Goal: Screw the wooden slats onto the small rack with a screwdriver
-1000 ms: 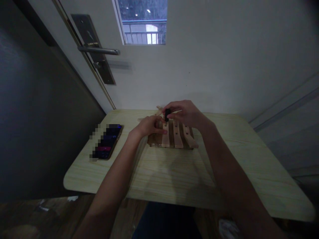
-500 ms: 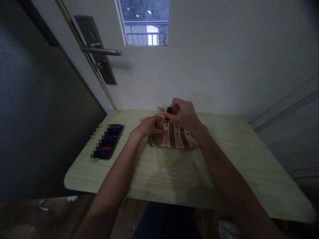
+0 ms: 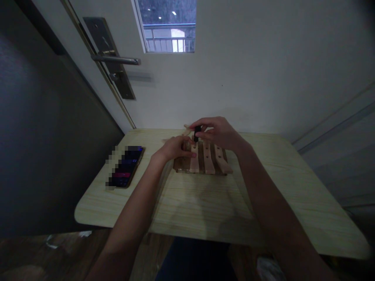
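Observation:
Upright in my right hand (image 3: 215, 132) is a short black screwdriver (image 3: 197, 134), its handle between thumb and fingers. Its lower end stands over the far part of the leftmost pale wooden piece (image 3: 195, 164); the tip itself is too small to make out. With thumb and fingers, my left hand (image 3: 176, 147) grips that same piece from its left side. Two more wooden pieces with dark holes or screws, a middle one (image 3: 208, 162) and a right one with an angled end (image 3: 222, 160), lie side by side on a brown, shiny-edged base (image 3: 182, 167).
Behind my hands a thin pale wooden piece (image 3: 187, 128) lies near the wall. A phone (image 3: 125, 168) with a lit screen rests on the left of the light wood table (image 3: 187, 210). Beyond stands a white door with a lever handle (image 3: 117, 59) and a small window (image 3: 168, 27).
The fingers of my right hand have opened out and shifted their hold around the screwdriver handle, and the wrist has turned. My left hand keeps its place on the wooden piece.

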Available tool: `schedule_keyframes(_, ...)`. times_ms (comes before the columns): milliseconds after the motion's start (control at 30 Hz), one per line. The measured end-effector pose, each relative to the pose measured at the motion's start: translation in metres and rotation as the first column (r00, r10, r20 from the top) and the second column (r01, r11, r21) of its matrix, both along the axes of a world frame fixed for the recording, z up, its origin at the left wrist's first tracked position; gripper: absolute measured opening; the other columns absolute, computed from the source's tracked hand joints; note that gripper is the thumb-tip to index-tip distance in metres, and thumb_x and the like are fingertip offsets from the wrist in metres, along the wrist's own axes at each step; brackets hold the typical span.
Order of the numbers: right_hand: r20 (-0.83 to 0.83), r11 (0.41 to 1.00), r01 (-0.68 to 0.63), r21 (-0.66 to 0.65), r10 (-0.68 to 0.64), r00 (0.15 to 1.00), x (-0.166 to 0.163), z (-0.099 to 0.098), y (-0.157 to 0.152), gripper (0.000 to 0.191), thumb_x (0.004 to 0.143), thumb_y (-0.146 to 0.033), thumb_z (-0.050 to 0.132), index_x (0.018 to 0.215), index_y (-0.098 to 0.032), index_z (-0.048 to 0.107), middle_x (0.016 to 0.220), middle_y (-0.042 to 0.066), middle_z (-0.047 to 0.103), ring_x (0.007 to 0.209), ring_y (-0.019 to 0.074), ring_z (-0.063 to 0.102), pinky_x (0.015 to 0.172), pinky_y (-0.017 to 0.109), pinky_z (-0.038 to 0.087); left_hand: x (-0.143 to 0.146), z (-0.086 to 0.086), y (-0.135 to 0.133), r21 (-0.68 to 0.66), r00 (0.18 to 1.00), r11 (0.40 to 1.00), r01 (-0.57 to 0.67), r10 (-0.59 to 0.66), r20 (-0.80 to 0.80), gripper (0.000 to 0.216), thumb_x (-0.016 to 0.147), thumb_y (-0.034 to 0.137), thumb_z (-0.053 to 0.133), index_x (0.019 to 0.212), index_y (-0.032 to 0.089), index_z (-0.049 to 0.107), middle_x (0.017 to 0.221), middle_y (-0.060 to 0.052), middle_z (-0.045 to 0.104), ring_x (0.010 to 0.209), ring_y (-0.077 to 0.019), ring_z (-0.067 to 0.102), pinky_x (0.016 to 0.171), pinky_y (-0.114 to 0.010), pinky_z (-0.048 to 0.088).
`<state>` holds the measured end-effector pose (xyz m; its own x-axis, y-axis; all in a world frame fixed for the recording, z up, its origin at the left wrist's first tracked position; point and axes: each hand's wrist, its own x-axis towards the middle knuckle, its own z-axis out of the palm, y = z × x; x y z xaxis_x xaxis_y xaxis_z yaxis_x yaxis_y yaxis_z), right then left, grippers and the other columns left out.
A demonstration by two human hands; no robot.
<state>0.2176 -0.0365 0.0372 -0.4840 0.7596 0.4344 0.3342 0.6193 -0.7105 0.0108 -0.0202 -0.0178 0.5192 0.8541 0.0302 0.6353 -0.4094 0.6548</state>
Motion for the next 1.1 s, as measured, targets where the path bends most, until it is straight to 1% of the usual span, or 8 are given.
schedule_keyframes(100,-0.008,0.999,0.005,-0.032,-0.006,1.0,0.0,0.002,-0.001,0.024,0.081,-0.024,0.065,0.102,-0.019,0.075,0.104,0.007,0.074,0.088,0.0167,0.066,0.071,0.027,0.053,0.001,0.001,-0.001,-0.021,1.0,1.0,0.0,0.0,-0.001,0.046,0.066,0.042,0.082,0.102,0.017,0.068,0.057,0.007,0.047,0.056,-0.0104,0.045,0.057,-0.024,0.032)
schedule_keyframes(300,-0.01,0.989,0.13,0.076,-0.13,0.992,-0.007,-0.001,0.001,0.015,0.074,-0.021,0.07,0.089,-0.019,0.074,0.086,0.003,0.074,0.077,0.015,0.064,0.07,0.028,0.05,0.001,0.004,-0.002,0.013,1.0,1.0,0.006,-0.005,-0.027,0.046,0.068,0.042,0.082,0.104,0.017,0.069,0.055,0.007,0.045,0.056,-0.0112,0.044,0.058,-0.025,0.032)
schedule_keyframes(500,-0.067,0.955,0.271,0.119,-0.265,0.962,-0.015,-0.005,0.0,0.026,0.067,-0.032,0.08,0.069,-0.018,0.058,0.063,-0.002,0.061,0.055,0.0094,0.05,0.055,0.024,0.04,0.0,0.003,-0.001,0.039,0.999,0.999,0.011,-0.009,-0.052,0.048,0.068,0.046,0.081,0.106,0.018,0.07,0.056,0.006,0.046,0.059,-0.0129,0.047,0.061,-0.026,0.034)
schedule_keyframes(600,-0.062,0.929,0.329,0.168,-0.323,0.944,-0.018,-0.006,0.0,0.031,0.067,-0.031,0.081,0.066,-0.019,0.053,0.06,-0.004,0.057,0.053,0.0085,0.046,0.053,0.023,0.038,0.0,0.004,-0.002,0.037,0.999,0.999,0.002,0.0,-0.048,0.049,0.067,0.046,0.082,0.105,0.018,0.07,0.056,0.007,0.045,0.059,-0.0127,0.046,0.061,-0.026,0.033)
schedule_keyframes(700,-0.053,0.942,0.281,0.181,-0.276,0.96,-0.017,-0.005,-0.001,0.025,0.071,-0.031,0.079,0.076,-0.019,0.058,0.071,-0.002,0.062,0.058,0.0089,0.05,0.056,0.023,0.041,0.0,0.004,-0.002,0.04,0.999,0.999,-0.005,0.007,-0.05,0.05,0.067,0.045,0.082,0.106,0.017,0.069,0.056,0.007,0.044,0.058,-0.012,0.045,0.06,-0.025,0.032)
schedule_keyframes(833,-0.011,0.987,0.117,0.113,-0.117,0.993,-0.011,0.0,-0.005,0.026,0.078,-0.03,0.072,0.102,-0.02,0.067,0.101,0.003,0.07,0.069,0.0097,0.058,0.061,0.023,0.046,0.001,0.002,-0.001,0.055,0.998,0.998,-0.004,0.007,-0.06,0.053,0.067,0.048,0.082,0.107,0.017,0.067,0.058,0.006,0.047,0.057,-0.0116,0.045,0.059,-0.025,0.031)
schedule_keyframes(1000,0.032,1.0,0.014,0.021,-0.015,0.999,-0.003,0.006,-0.008,0.018,0.08,-0.027,0.069,0.094,-0.017,0.074,0.095,0.005,0.074,0.073,0.0115,0.062,0.062,0.023,0.049,0.001,0.003,-0.002,0.028,0.998,1.0,0.001,0.001,-0.056,0.052,0.068,0.045,0.082,0.109,0.017,0.066,0.06,0.006,0.05,0.058,-0.012,0.047,0.058,-0.025,0.033)
schedule_keyframes(1100,0.037,1.0,-0.016,-0.022,0.016,0.999,-0.001,0.007,-0.007,0.022,0.081,-0.025,0.067,0.1,-0.018,0.074,0.102,0.006,0.075,0.084,0.0146,0.066,0.066,0.024,0.051,0.001,0.004,-0.003,0.032,0.999,0.999,0.006,-0.005,-0.054,0.053,0.068,0.044,0.081,0.111,0.017,0.066,0.06,0.006,0.05,0.058,-0.0123,0.048,0.059,-0.025,0.033)
